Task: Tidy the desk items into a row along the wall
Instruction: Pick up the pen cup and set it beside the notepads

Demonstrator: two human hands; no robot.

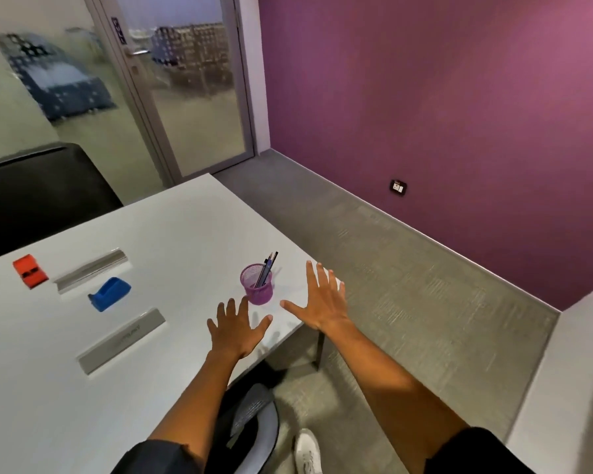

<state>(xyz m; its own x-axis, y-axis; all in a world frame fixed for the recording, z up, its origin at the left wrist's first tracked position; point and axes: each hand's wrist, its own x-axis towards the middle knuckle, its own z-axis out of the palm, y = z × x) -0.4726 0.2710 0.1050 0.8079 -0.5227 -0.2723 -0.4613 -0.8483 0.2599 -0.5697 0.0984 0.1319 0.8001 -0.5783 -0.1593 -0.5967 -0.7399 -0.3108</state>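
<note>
Both hands are hovering spread and empty over the white desk (172, 234): the left hand (235, 331) is sitting just short of the purple wire-mesh pen cup (256, 284) holding dark pens, and the right hand (322, 299) is flanking it on the far side, neither touching it. Beyond the left hand's outer side, the blue plastic tape dispenser (109, 294) and the orange stapler (30, 271) are lying apart. In my judgement, the cup is being approached first; it should be gripped low on its wall and kept upright so the pens are not spilling.
</note>
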